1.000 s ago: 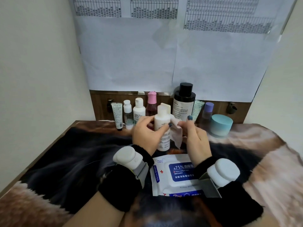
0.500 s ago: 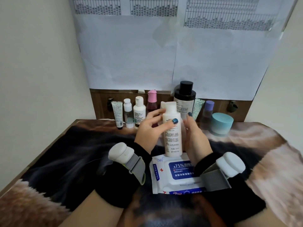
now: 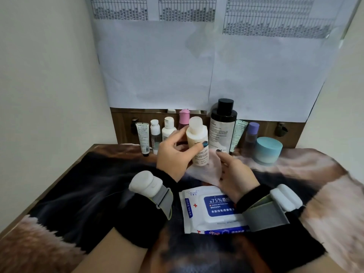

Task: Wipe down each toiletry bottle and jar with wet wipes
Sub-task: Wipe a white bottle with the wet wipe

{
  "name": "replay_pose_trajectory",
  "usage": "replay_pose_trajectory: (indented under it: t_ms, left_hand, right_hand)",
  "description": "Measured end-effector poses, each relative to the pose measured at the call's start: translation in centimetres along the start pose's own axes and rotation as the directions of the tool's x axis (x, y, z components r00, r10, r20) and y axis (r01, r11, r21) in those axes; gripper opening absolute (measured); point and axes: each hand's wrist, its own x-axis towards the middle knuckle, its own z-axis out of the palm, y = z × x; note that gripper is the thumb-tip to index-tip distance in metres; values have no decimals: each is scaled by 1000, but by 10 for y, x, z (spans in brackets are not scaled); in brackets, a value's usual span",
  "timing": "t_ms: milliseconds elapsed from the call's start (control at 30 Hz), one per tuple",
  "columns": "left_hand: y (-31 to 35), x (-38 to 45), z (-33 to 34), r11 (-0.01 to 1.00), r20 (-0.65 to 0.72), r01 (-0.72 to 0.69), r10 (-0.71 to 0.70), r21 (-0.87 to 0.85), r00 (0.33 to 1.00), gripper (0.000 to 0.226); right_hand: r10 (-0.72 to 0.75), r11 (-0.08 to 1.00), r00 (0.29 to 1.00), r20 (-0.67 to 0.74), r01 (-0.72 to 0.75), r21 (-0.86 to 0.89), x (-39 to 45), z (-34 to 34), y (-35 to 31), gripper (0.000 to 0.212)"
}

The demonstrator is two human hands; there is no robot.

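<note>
My left hand [image 3: 174, 154] grips a white bottle [image 3: 198, 141] round its middle, tilted with its cap toward me, above the table. Just right of and below the bottle's base, my right hand [image 3: 234, 174] holds a crumpled white wet wipe [image 3: 204, 171]. A pack of 75% alcohol wipes [image 3: 208, 209] lies flat on the table in front of both hands, partly under my right wrist.
Along the back edge stand a white tube [image 3: 143, 139], two small white bottles [image 3: 169, 128], a pink-capped bottle [image 3: 184, 116], a tall black-capped bottle [image 3: 222, 127], a green tube [image 3: 238, 134], a purple-capped bottle [image 3: 251, 133] and a blue jar [image 3: 268, 152]. Walls close in left and right.
The bottle has gone from upright to tilted with its cap toward me, and sits farther from me. My right hand has dropped from the bottle's side to below it, with the wipe showing.
</note>
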Motion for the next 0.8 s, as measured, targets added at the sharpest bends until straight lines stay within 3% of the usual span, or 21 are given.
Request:
replay_pose_trajectory:
  t_ms: [167,267,333,400,433,500,600,667,700,800]
  left_hand:
    - [1,-5,7,997,-88,-40,45,65,995,46]
    - [-6,1,4,997,-180,69,-60,44,982,41]
    - [-9,4,1,985,-227,155,-168,-75,959,28]
    - [-8,7,0,955,-215,209,-254,-211,943,18]
    - [-7,7,-1,943,-185,219,-269,-249,945,19]
    - [-4,7,0,934,-100,230,-266,-274,959,22]
    - [1,5,2,927,36,241,-242,-288,970,27]
    - [3,4,1,935,73,227,-216,-271,974,29]
    - [3,5,0,945,73,208,-196,-254,978,31]
    - [6,3,-2,976,30,123,-119,-178,992,44]
  right_hand:
    - [-341,892,937,74,347,-289,-9,10,2,25]
    - [-625,590,748,223,639,-493,-17,14,8,22]
    - [-684,377,637,355,726,-575,-18,15,13,21]
    - [-679,234,586,442,744,-626,-16,19,16,25]
    - [-673,214,585,452,739,-638,-15,21,17,27]
    - [-686,270,615,388,711,-649,-11,18,16,29]
    - [-637,585,758,142,595,-552,-8,11,9,25]
    - [-429,849,903,-8,400,-345,-4,6,3,25]
    - [-295,930,955,-5,286,-231,-2,4,1,26]
    - [-53,997,997,62,49,66,1,2,2,38]
